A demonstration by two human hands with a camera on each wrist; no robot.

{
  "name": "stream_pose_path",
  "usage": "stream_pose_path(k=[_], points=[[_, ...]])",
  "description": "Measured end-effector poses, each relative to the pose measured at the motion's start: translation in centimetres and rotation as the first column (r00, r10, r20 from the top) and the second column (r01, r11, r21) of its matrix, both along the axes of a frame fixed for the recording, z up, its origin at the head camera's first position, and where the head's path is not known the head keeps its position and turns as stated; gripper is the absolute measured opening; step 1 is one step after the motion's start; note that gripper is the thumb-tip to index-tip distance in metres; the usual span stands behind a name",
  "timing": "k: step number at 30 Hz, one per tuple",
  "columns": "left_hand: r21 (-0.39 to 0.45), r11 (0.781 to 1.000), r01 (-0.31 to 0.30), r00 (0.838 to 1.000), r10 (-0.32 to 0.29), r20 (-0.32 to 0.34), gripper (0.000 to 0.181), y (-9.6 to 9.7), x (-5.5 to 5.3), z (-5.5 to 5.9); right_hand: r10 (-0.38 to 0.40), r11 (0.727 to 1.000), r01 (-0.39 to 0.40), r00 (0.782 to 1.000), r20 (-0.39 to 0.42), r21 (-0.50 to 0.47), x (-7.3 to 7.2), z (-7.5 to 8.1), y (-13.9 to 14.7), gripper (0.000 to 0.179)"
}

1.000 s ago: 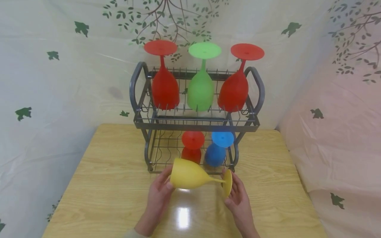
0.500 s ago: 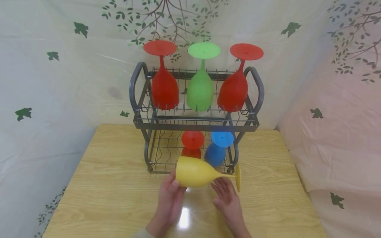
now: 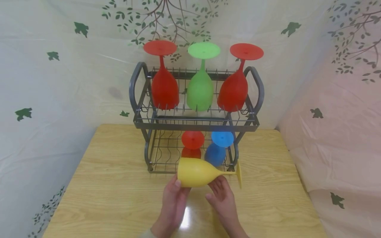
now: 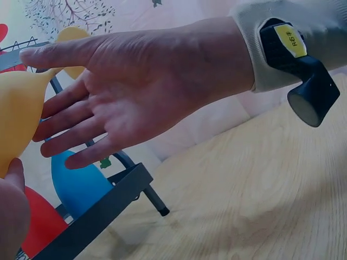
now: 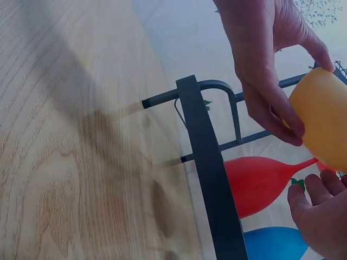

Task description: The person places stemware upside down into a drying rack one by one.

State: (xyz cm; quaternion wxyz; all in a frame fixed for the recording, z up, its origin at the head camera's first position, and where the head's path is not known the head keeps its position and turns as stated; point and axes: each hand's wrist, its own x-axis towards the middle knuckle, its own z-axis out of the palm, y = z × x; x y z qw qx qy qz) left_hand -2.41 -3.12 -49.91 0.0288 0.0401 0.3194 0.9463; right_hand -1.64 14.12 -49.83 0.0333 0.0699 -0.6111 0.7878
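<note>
In the head view a yellow plastic goblet (image 3: pixel 197 172) lies sideways above the table, its rim to the left and its foot to the right. My left hand (image 3: pixel 173 200) holds the bowl near the rim, thumb on the near side. Beneath the stem end of the bowl is my right hand (image 3: pixel 223 200). The left wrist view shows that right hand (image 4: pixel 130 89) with fingers extended, their tips at the yellow goblet (image 4: pixel 16 114); contact is hard to tell. In the right wrist view, thumb and fingers of the left hand (image 5: pixel 265 59) span the goblet's rim end.
Behind the hands stands a dark two-tier dish rack (image 3: pixel 196 126). Two red goblets (image 3: pixel 165 89) and a green goblet (image 3: pixel 200 91) stand upside down on top. Below are a red goblet (image 3: pixel 192 140) and a blue goblet (image 3: pixel 215 155). The wooden table (image 3: pixel 113 191) extends around it.
The yellow goblet has moved right and levelled out. My right hand has left the foot and shifted left beneath the stem and bowl. The left hand still holds the rim end.
</note>
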Motion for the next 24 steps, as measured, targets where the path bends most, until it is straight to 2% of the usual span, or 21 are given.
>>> stream_pose_path(k=[2,5,11,15,21,24], points=[[0.003,1.0,-0.006,1.0,0.006,0.021,0.04,0.1,0.1,-0.1,0.007,1.0,-0.007,1.0,-0.023,-0.021,-0.1,-0.1,-0.1,0.054],[-0.003,1.0,-0.009,0.999,0.009,0.038,0.039,0.2,0.1,-0.2,-0.007,1.0,0.006,1.0,-0.012,-0.027,-0.3,0.2,-0.3,0.051],[-0.02,1.0,0.004,0.999,-0.003,0.04,0.04,0.3,0.1,-0.6,-0.088,0.994,0.077,0.987,0.134,0.082,-0.6,1.3,-0.8,0.057],[-0.036,0.999,0.026,0.999,-0.025,0.03,0.044,0.1,0.1,-0.8,-0.118,0.989,0.099,0.975,0.19,0.11,-0.7,1.9,-1.0,0.061],[-0.058,0.995,0.076,0.996,-0.073,0.048,0.047,0.0,0.1,-0.9,-0.138,0.989,0.125,0.973,0.186,0.079,-0.8,1.9,-1.2,0.059],[-0.055,0.992,0.111,0.994,-0.11,0.025,0.051,-0.1,0.1,-1.2,-0.145,0.989,0.135,0.973,0.181,0.067,-0.9,1.9,-1.1,0.059]])
